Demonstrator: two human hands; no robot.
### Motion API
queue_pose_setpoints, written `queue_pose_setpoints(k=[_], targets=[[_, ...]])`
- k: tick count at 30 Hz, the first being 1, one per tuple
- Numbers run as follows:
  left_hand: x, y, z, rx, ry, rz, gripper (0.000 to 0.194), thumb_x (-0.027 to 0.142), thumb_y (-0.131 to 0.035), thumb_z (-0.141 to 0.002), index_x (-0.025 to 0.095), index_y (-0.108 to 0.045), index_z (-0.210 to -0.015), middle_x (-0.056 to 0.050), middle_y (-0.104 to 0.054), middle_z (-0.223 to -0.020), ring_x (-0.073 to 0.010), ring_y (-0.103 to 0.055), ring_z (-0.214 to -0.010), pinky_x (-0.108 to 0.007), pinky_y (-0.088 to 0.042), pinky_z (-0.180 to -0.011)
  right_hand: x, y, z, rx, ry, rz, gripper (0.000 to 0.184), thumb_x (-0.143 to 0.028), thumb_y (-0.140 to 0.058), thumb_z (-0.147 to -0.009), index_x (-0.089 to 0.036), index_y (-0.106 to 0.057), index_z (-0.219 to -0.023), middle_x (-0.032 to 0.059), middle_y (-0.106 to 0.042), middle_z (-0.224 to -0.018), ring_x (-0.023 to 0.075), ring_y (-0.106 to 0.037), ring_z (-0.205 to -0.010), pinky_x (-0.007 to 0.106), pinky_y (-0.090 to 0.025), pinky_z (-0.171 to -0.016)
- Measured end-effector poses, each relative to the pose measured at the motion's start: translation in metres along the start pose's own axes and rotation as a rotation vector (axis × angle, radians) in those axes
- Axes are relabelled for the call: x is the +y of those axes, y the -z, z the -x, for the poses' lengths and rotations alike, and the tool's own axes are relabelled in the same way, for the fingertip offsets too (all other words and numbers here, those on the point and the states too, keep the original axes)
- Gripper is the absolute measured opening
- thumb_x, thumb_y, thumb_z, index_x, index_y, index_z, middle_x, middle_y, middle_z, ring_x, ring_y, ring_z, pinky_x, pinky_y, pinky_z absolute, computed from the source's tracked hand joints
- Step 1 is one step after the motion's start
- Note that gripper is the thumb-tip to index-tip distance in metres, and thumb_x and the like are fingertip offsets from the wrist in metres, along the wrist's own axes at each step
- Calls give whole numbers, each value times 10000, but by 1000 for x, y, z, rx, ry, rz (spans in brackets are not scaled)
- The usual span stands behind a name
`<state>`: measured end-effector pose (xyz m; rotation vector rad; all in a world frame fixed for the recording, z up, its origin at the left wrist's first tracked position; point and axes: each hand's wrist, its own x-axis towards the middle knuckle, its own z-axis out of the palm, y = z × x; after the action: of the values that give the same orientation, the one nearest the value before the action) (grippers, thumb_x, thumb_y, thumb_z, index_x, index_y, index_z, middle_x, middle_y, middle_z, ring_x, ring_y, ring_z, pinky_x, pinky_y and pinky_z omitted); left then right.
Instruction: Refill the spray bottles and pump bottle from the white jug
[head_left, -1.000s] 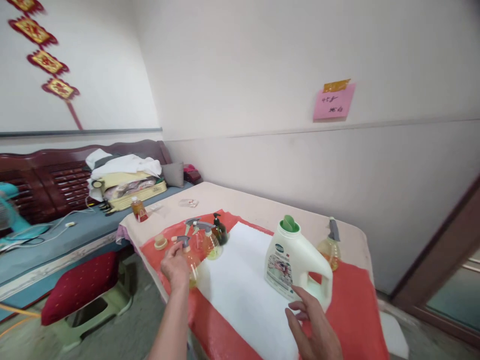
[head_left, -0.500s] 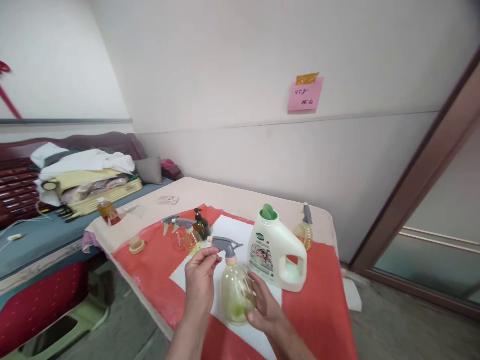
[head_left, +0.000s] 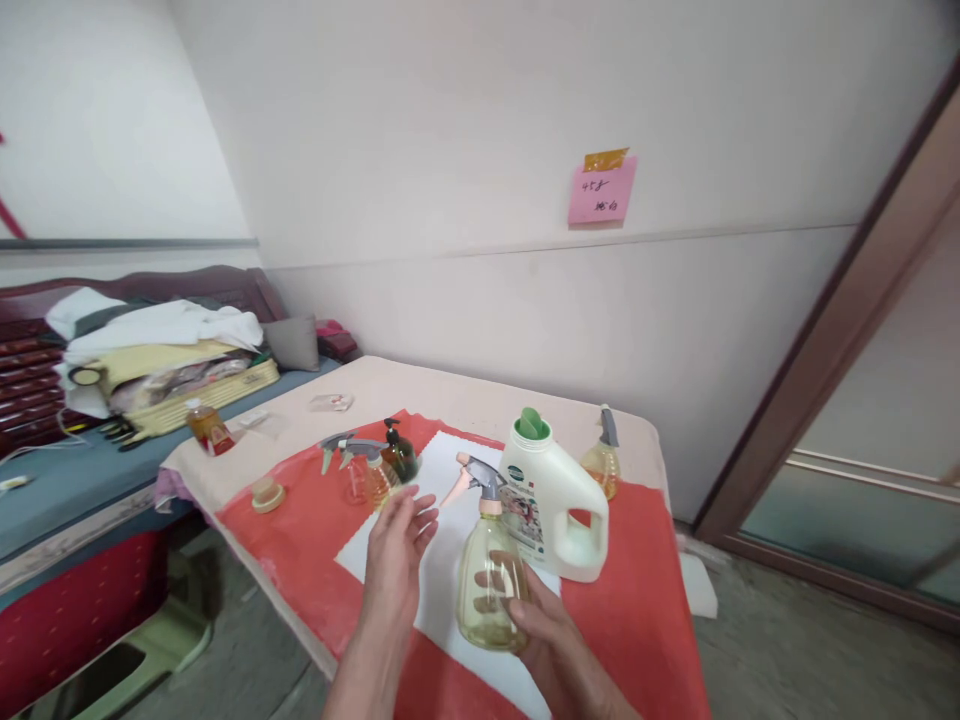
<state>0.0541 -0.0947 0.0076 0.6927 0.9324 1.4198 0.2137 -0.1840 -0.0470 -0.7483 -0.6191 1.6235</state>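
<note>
1. Hands first: right hand (head_left: 551,625) wraps a clear yellow-tinted, round-bellied plastic spray bottle (head_left: 472,590) from its right, thumb at the near side, fingers behind and visible through the wall.
2. Left hand (head_left: 394,550) is empty, fingers loosely spread and partly curled, fingertips up and toward the bottle. Visible gap, no contact.
3. Key relation: bottle sits between the hands, touching the right, just right of the left. Long axis close to upright, grey-and-peach trigger head (head_left: 491,485) on top.
4. Nozzle and peach trigger (head_left: 454,490) stick out leftward, so the trigger's tip is near the left fingertips. Right hand has the body; left is the nearer one to the trigger's free end.
5. Bottle shows over a white paper-like sheet (head_left: 439,600) on a glossy red cover (head_left: 622,620). Can't tell whether its base touches down.
6. Behind the bottle and to its right: pale green plastic jug (head_left: 570,485) with a moulded handle, overlapped by the trigger head in view. Whether they touch: can't tell.
7. Beyond the left hand: dark brown pump bottle (head_left: 401,460), upright.
</note>
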Motion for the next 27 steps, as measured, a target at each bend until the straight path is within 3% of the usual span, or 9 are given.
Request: queue_pose_setpoints(k=[3, 6, 9, 13, 20, 27], targets=[[-6, -6, 6, -220, 145, -110, 379, 389, -747, -761, 166, -646, -1050, -103, -722, -1014, -184, -682, -887, -299, -500, -796, -4, -6, 8, -152, -49, -57, 504, -467, -673, -755, -234, -604, -1197, 97, -639, -1142, 263, -613, -1017, 439, -468, -905], [-11, -20, 16, -394, 237, -60, 387, 438, -727, -778, 163, -643, -1038, -116, -735, -977, -212, -698, -872, -304, -509, -754, -3, -9, 11, -270, -55, -57, 464, -402, -630, -795, -224, -607, -1223, 98, -654, -1144, 265, -618, -1022, 438, -463, -911], [-12, -30, 22, -378, 273, -48, 347, 440, -740, -766, 160, -635, -942, -98, -744, -869, -207, -705, -796, -297, -512, -726, -4, -11, 13, -302, -37, -33, 455, -344, -625, -794, -212, -609, -1230, 97, -663, -1138, 264, -618, -1019, 431, -460, -908], [-13, -30, 22, -406, 288, -128, 415, 526, -691, -785, 150, -646, -955, -117, -741, -911, -218, -700, -835, -293, -509, -706, -10, -12, 12, -295, -21, 7, 417, -359, -611, -803, -202, -629, -1189, 88, -683, -1066, 262, -625, -982, 417, -465, -874], [-19, -26, 19, -381, 218, -168, 403, 527, -678, -797, 144, -626, -909, -107, -733, -855, -209, -685, -771, -312, -513, -675, -2, 1, -7, -206, 20, 218, 562, -479, -799, -600, -201, -646, -1065, 69, -685, -981, 278, -629, -952, 382, -468, -803], [-16, -27, 21, -354, 228, -136, 384, 482, -733, -759, 144, -627, -907, -74, -723, -808, -194, -678, -761, -305, -507, -707, 2, 5, -9, -191, 108, 386, 549, -464, -789, -616, -212, -631, -1078, 33, -683, -948, 240, -611, -891, 347, -450, -770]])
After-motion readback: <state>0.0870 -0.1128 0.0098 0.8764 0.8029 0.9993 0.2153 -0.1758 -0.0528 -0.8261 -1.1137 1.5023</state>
